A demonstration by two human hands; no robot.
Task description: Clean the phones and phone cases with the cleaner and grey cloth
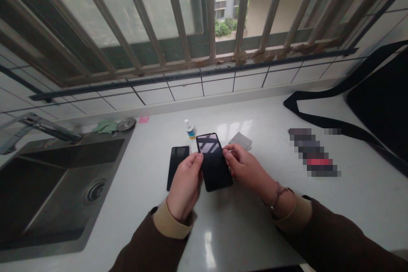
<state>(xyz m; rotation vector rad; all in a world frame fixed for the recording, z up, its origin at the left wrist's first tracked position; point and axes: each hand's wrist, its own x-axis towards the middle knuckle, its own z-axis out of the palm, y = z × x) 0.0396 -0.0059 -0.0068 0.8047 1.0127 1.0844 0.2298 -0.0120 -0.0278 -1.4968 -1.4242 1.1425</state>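
Observation:
A black smartphone (216,170) is held above the counter between my two hands, its dark glossy screen facing up and mirroring the window bars. My left hand (185,185) grips its left edge, thumb on the rim. On the opposite edge, my right hand (247,165) pinches the phone with thumb and fingers. A second dark phone (178,159) lies on the counter, partly hidden behind my left hand. Just beyond them stands a small white spray bottle (189,129) with a blue and yellow label. Beside my right hand rests a folded grey cloth (241,140).
A steel sink (119,153) with a faucet (47,129) is set in at the left. Near it lie a green cloth (106,126), a metal drain cover (126,124) and a pink slip (144,119). A black bag with a strap (334,125) and a blurred-out object (314,153) are at right.

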